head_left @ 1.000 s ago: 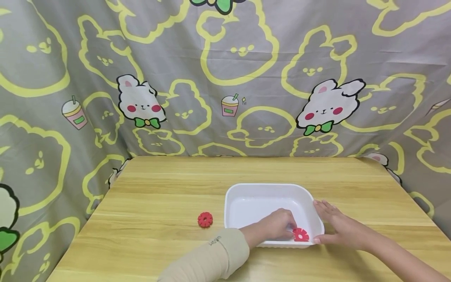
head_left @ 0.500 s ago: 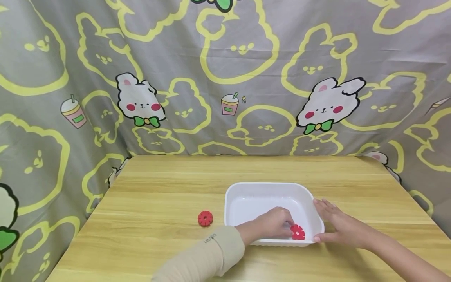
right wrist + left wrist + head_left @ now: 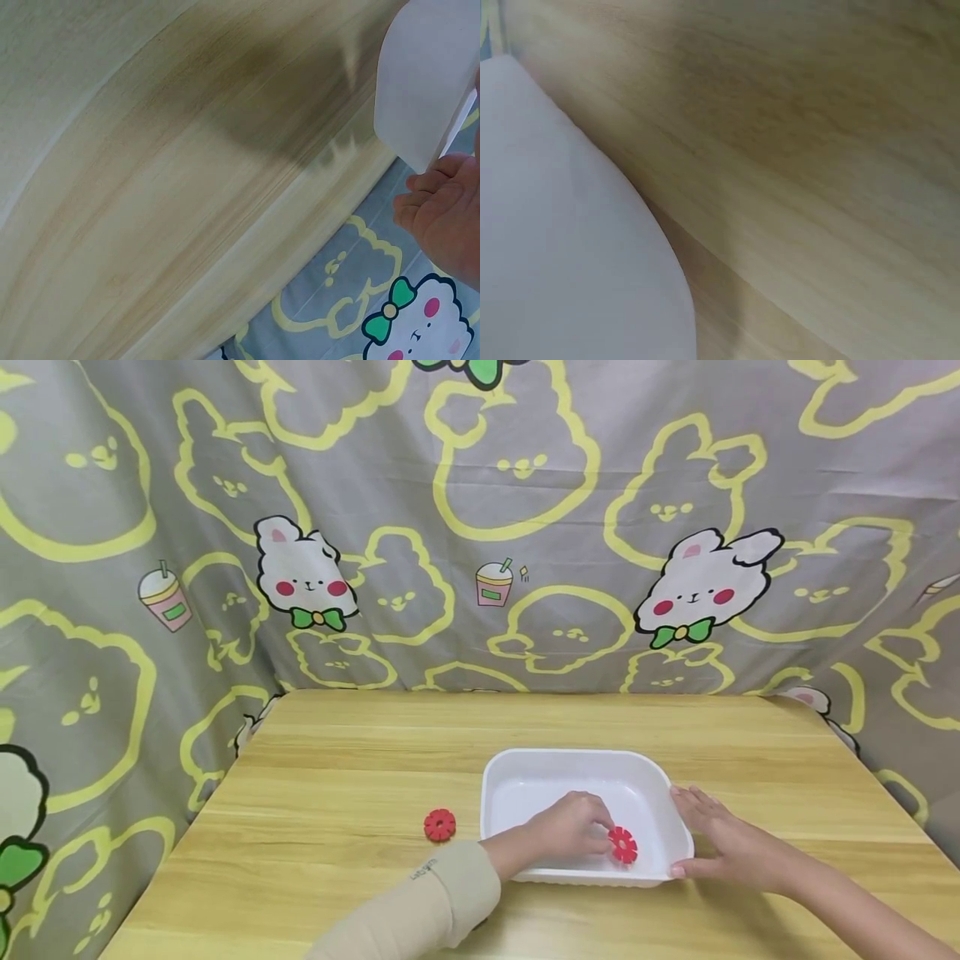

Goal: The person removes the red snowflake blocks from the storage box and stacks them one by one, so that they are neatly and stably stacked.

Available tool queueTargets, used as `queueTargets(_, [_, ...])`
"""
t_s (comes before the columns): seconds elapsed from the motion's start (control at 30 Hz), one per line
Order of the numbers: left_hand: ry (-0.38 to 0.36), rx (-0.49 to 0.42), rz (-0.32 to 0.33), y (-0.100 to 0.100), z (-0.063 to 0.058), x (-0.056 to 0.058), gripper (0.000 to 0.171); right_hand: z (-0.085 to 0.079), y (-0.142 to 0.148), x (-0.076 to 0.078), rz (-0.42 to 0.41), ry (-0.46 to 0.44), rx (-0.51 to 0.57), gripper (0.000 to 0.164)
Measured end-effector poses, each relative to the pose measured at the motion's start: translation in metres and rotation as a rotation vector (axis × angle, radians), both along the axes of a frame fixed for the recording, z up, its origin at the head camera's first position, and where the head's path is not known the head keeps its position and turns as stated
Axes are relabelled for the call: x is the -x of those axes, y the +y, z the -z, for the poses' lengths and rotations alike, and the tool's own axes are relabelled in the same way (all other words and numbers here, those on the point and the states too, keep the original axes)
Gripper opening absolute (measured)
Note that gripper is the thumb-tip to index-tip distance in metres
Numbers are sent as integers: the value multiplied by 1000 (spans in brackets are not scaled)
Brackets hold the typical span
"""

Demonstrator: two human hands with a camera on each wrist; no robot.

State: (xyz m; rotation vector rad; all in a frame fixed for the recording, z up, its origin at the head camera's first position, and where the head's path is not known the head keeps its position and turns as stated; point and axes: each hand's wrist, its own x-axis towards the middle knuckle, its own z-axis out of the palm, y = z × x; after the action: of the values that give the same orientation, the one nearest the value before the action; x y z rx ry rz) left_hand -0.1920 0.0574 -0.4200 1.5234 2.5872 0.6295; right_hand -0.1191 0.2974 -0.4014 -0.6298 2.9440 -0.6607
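Observation:
My left hand (image 3: 568,828) reaches into the white tray (image 3: 558,760) and pinches a red notched disc (image 3: 623,845) by its left edge. The disc is tilted up, with its flat face showing. My right hand (image 3: 731,847) lies against the tray's right end. Its fingers run straight along the outer side and the thumb touches the front right corner. In the right wrist view, the right hand (image 3: 442,214) touches the edge of the tray (image 3: 424,90). The left wrist view shows a pale curved wall (image 3: 577,232) over the wood, with no fingers visible.
A second red notched disc (image 3: 439,825) lies on the wooden table (image 3: 337,860), left of the tray. Behind the table and along its sides hangs a grey cloth (image 3: 420,635) printed with yellow outlines and white rabbits.
My left hand has moved the pinched disc up and to the left inside the tray, away from the front right corner. The right hand and tray stay in place.

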Motion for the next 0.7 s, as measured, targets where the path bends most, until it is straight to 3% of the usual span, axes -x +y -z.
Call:
queueTargets(0.17, [-25, -48, -24, -10, -4, 0, 15, 0, 1, 1, 3, -10, 5, 99])
queueTargets(0.37, [-66, -127, -105, -19, -8, -1, 17, 4, 3, 0, -2, 26, 20, 98])
queueTargets(0.7, [-88, -351, -170, -34, -7, -4, 16, 3, 2, 0, -9, 24, 38, 98])
